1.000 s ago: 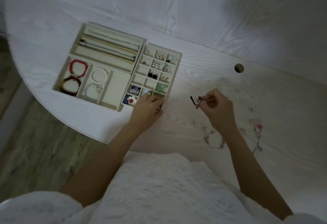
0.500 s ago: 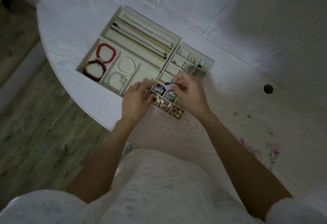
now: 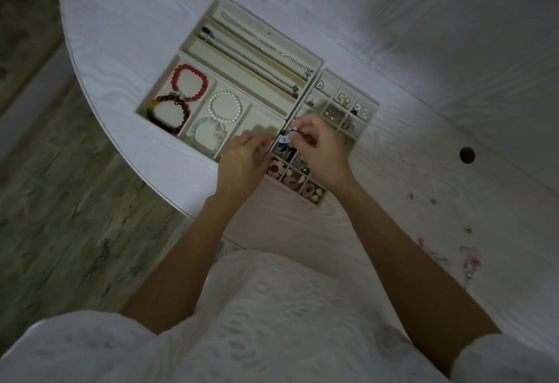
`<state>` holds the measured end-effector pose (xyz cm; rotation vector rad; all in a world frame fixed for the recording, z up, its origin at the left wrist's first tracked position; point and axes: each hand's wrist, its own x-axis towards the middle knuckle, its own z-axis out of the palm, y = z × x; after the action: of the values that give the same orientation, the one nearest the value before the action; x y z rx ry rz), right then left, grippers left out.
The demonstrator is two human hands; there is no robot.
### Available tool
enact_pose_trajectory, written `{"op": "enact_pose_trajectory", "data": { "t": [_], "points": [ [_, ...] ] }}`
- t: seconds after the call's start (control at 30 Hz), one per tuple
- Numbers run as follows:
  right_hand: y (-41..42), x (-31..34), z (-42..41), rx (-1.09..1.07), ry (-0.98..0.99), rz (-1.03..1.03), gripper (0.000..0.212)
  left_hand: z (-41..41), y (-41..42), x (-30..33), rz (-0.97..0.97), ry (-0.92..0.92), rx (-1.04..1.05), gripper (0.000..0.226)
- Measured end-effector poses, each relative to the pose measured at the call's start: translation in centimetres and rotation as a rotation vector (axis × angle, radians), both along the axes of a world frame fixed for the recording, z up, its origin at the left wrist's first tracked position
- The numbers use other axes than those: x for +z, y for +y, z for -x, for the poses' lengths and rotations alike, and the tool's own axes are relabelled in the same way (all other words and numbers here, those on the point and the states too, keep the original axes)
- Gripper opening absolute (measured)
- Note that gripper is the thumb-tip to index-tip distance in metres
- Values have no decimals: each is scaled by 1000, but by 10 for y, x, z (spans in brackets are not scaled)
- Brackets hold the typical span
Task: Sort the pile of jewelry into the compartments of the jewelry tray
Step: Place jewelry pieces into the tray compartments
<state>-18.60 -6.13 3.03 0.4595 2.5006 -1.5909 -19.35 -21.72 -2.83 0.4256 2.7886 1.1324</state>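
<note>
We see both hands meeting over the cream jewelry tray (image 3: 314, 63), at the seam between its wide bracelet side and its grid of small cells. The right hand (image 3: 322, 152) has its fingers curled, pinching a small blue-and-white piece (image 3: 286, 137) at its fingertips, held over the cells nearest the seam (which cell it hangs above we cannot tell). The left hand (image 3: 242, 164) lies just beside it, fingers bent toward the same spot; whether it touches the piece or the tray's divider we cannot tell.

Beyond the left hand's knuckles sit a red bead bracelet (image 3: 190, 82) and a dark bead bracelet (image 3: 168, 114) sharing one compartment, with a pearl bracelet (image 3: 225, 107) and a pale bracelet (image 3: 207, 136) in the next. Farther out from both hands, thin chains (image 3: 257, 49) lie along the long slots. Beyond the right hand, small earrings (image 3: 343, 98) fill several cells. Below the right hand, toward the wrist, a red-and-white flower piece (image 3: 275, 168) and pink pieces (image 3: 292, 183) rest in the nearest cells.

Well off to the right of the right forearm, the unsorted pile (image 3: 470, 257) is scattered on the white table (image 3: 121, 34).
</note>
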Motion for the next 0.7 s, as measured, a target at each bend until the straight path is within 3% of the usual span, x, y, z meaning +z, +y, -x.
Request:
{"op": "enact_pose_trajectory", "data": {
  "t": [0.23,0.43,0.7],
  "points": [
    [1,13,-3,-73,15,109,18,3,0,-1,-3,-13,5,30],
    [0,13,-5,-67,7,108,11,4,1,0,-5,-5,0,30],
    [-2,-11,-3,-6,-44,-25,8,3,2,1,0,6,5,30]
  ]
}}
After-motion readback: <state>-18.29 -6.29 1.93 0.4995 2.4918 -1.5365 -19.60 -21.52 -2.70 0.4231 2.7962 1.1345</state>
